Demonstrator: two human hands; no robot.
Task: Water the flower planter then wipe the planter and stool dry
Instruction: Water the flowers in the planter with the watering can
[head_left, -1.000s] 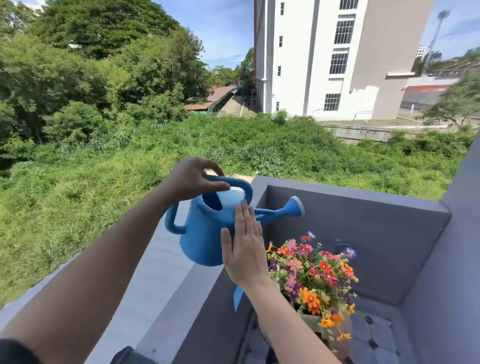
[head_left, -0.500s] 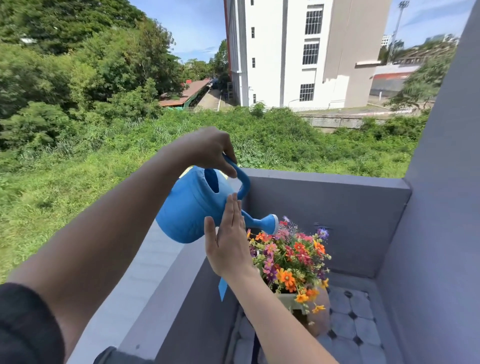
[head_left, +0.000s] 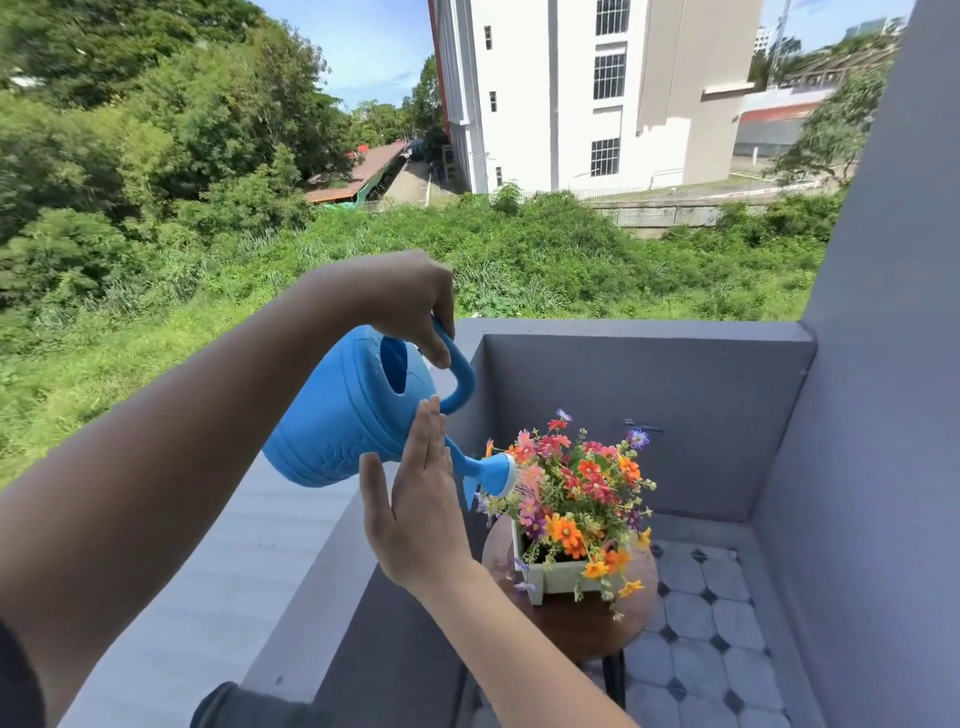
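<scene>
Two hands on one blue watering can (head_left: 358, 410). Our left hand (head_left: 410, 296) curls its fingers (head_left: 436, 348) round the top handle. Our right hand (head_left: 415, 514) lays straight, pressed-together fingers (head_left: 428, 441) flat against the can's side. The spout (head_left: 496, 474) slants down, away from the fingers, over the flowers (head_left: 587, 478). The planter (head_left: 558, 574) sits on the stool (head_left: 582, 621), below and beyond our right hand, which is nearer.

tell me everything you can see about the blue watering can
The watering can is bright blue, plastic by its look, with a ribbed round body, an open filling hole and a looped handle. It is in the air, tilted spout down, its white-faced rose just over the flowers, faint water streaks leaving it. The left hand grips the handle; the right hand lies flat against its side.
</scene>
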